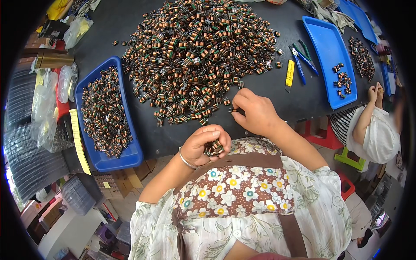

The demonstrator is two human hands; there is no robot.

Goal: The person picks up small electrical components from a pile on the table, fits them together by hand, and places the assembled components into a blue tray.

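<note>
Head view: the heaped coils (197, 63) are copper-banded, black and green.

Copper and green on coils (199, 52), upper centre; blue on left-side tray (117, 164); white-flowered brown on apron (238, 193), lower centre.

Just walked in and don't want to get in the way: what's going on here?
At a black table, the person's left hand curls around several small copper-wound parts, while the right hand seems to pinch one more, beside a big pile of such parts. The dark blue tray on the left is heaped with more; the brighter blue tray on the right holds far fewer.
</note>
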